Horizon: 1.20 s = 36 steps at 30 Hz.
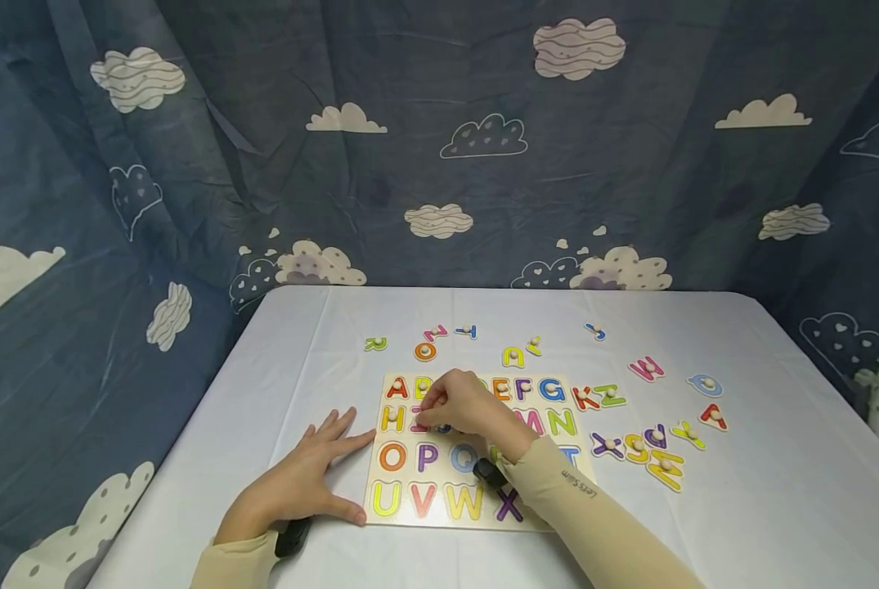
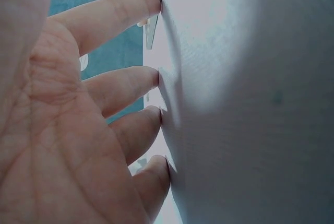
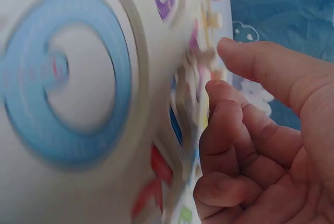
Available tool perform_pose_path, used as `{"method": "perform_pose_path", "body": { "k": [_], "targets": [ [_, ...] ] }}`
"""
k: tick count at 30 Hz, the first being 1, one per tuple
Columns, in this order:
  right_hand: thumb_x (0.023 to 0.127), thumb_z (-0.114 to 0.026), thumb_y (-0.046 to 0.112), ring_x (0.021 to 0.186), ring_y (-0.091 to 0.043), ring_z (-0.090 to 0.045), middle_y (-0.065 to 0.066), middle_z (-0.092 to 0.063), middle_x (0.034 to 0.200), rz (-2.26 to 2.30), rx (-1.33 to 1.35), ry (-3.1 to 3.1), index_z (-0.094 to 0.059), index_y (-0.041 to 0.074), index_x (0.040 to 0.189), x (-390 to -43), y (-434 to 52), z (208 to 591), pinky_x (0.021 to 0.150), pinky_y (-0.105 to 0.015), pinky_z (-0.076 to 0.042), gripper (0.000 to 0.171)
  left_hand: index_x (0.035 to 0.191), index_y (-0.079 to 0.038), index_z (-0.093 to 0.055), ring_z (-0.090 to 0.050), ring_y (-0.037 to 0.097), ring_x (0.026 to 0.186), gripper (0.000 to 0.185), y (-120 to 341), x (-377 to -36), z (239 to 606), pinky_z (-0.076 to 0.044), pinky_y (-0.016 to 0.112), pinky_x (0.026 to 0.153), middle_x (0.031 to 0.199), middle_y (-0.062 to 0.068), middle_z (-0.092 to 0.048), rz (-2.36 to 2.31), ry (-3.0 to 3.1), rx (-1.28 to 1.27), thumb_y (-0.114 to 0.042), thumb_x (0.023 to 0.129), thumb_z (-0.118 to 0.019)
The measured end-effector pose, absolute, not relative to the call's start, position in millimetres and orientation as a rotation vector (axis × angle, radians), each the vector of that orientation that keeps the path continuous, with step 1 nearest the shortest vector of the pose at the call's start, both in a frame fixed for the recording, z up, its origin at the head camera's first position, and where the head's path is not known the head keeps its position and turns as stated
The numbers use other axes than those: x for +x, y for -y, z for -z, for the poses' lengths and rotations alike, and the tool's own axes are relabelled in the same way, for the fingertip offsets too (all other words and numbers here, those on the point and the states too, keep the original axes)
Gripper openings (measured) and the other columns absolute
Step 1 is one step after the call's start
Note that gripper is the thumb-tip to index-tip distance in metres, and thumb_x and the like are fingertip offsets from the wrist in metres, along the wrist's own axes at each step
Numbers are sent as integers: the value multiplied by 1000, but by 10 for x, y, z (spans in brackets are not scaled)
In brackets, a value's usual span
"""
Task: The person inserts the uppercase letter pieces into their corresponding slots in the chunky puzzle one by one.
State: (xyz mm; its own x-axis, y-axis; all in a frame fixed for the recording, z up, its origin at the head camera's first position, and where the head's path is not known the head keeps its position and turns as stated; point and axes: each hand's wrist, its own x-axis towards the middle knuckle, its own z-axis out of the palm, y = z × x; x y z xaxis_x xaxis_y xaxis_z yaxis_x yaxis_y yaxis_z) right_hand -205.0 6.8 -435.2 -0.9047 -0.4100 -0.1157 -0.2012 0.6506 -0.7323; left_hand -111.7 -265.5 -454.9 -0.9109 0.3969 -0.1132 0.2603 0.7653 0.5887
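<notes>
A wooden alphabet board (image 1: 441, 476) lies on the table, with knobbed letter pieces in some of its recesses. Over its second row is my right hand (image 1: 468, 409), thumb and index finger at the knob of a pink letter I piece (image 1: 414, 428). In the right wrist view, the thumb (image 3: 261, 67) touches a pale knob (image 3: 206, 56) and the other fingers are curled. My left hand (image 1: 302, 474) lies spread at the board's left edge, thumb and index finger touching it. Its other fingertips rest on the cloth in the left wrist view. The right hand hides several letters.
Loose knobbed letters lie right of the board, among them a purple X (image 1: 607, 445), a red K (image 1: 585, 398) and a red A (image 1: 714, 417). Behind it are a green R (image 1: 376, 343), an orange O (image 1: 425, 351) and a yellow U (image 1: 513, 357). A cloud-print curtain (image 1: 410, 172) surrounds the table.
</notes>
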Motion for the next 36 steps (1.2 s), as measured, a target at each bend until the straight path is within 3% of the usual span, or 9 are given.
{"method": "perform_pose_path", "body": {
  "k": [5,12,23,36],
  "targets": [
    [93,-84,21,60,-11,-52,2,-62,71,1096,-444,-2641,-80,9,95,-2201,-325,4288,55,-22,-41,13,157,-17,-58,-14,52,165,114,2660,-1119,4553,-9,75,131,177,23,-26,-858,-2739,499,-55,58,-102],
    [96,-80,24,66,-17,-57,-3,-61,80,1068,-307,-2767,-79,5,113,-2585,-981,4267,57,-25,-45,25,157,-18,-57,-13,51,166,116,2655,-1129,4565,-8,76,131,177,22,-25,-856,-2737,497,-57,57,-101],
    [102,-72,27,92,-28,-56,-16,-63,105,954,-51,-2907,-69,4,135,-3032,-1851,4278,72,-31,-47,41,158,-20,-56,-12,51,166,116,2652,-1123,4571,-8,75,131,178,20,-25,-855,-2734,486,-56,57,-101],
    [105,-66,21,92,-32,-59,-25,-65,118,953,156,-2906,-65,2,139,-3225,-2370,4383,72,-35,-50,39,158,-21,-56,-13,51,166,117,2658,-1128,4575,-9,76,130,178,19,-25,-854,-2740,499,-59,57,-100]
  ]
}}
